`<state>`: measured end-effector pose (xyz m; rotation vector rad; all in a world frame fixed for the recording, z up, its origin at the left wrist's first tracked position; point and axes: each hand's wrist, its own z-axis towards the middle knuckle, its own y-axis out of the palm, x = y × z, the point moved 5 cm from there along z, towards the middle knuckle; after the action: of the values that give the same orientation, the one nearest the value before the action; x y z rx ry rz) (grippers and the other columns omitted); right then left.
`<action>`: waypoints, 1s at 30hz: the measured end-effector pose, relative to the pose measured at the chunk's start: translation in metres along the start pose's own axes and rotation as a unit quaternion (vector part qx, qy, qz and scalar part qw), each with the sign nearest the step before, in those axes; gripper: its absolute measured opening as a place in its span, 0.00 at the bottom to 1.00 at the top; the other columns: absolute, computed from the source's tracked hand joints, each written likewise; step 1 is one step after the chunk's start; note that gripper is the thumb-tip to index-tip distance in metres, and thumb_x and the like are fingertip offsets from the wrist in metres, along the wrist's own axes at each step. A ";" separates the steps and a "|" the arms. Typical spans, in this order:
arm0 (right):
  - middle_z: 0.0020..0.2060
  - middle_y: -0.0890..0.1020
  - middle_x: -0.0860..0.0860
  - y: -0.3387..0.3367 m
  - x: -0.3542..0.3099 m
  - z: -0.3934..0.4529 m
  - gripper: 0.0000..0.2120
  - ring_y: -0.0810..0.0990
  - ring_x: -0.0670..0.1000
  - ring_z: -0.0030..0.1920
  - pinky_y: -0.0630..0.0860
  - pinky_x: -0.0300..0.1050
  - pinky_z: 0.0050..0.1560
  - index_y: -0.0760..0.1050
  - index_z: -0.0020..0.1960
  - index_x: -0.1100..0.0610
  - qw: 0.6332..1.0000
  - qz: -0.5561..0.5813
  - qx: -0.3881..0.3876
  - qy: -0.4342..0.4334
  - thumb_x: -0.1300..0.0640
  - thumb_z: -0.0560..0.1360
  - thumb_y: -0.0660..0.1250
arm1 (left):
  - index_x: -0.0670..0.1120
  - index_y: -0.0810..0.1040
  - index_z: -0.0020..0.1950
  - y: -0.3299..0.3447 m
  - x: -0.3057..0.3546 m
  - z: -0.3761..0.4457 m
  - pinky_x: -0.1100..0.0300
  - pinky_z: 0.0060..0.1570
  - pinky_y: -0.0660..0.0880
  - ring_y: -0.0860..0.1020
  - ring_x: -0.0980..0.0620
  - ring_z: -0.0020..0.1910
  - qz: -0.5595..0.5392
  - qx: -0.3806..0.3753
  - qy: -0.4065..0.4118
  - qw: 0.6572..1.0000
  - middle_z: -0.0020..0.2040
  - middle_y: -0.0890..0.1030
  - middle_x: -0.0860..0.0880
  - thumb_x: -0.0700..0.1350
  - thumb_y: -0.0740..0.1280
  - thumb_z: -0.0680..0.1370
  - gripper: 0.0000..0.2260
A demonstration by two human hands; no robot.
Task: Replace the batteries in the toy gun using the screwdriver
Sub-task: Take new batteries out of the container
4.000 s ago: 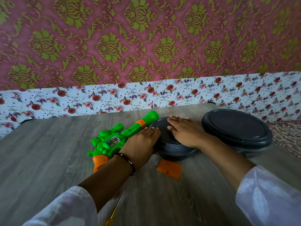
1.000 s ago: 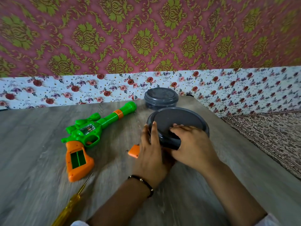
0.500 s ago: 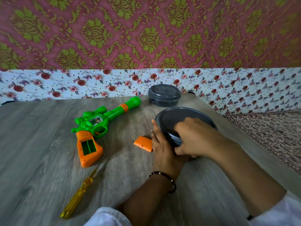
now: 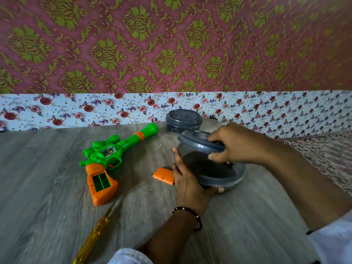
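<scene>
Grey wood-grain worktop (image 4: 47, 187) viewed from above, patterned wall behind. Toy gun (image 4: 112, 155) lay flat at 9 o'clock of the hands, green barrel aimed toward 2 o'clock, orange grip toward 6 o'clock with battery bay exposed and green inside. Orange battery cover (image 4: 163, 175) lay loose on the worktop, between the grip and the left hand (image 4: 187, 185), just beside that hand. Yellow-handled screwdriver (image 4: 91, 239) lay at 7 o'clock of the gun, tip near the grip's lower end.

Left hand cupped the near-left wall of the clear round container (image 4: 219, 172), fingers curved round it, thumb under the base edge. Right hand (image 4: 240, 143) gripped the grey lid (image 4: 198, 140), fingers curled over its right rim; lid tilted, raised off the container. Container contents dark, not identifiable.

Second, smaller lidded container (image 4: 183, 119) stood at 12 o'clock, by the wall, untouched.
</scene>
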<state>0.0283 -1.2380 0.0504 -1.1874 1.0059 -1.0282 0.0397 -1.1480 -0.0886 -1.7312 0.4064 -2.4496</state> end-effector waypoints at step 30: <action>0.44 0.81 0.52 0.043 0.058 0.028 0.05 0.79 0.49 0.42 0.78 0.48 0.47 0.79 0.49 0.55 0.997 -0.022 -0.012 0.070 0.59 0.73 0.68 | 0.55 0.38 0.76 0.006 0.002 -0.004 0.59 0.74 0.40 0.36 0.55 0.76 0.156 0.039 0.135 0.978 0.77 0.40 0.56 0.68 0.64 0.62 0.51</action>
<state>0.0730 -1.2842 0.0067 -1.1744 1.1091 -1.1491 0.0349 -1.1541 -0.0900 -1.1995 0.5537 -2.4317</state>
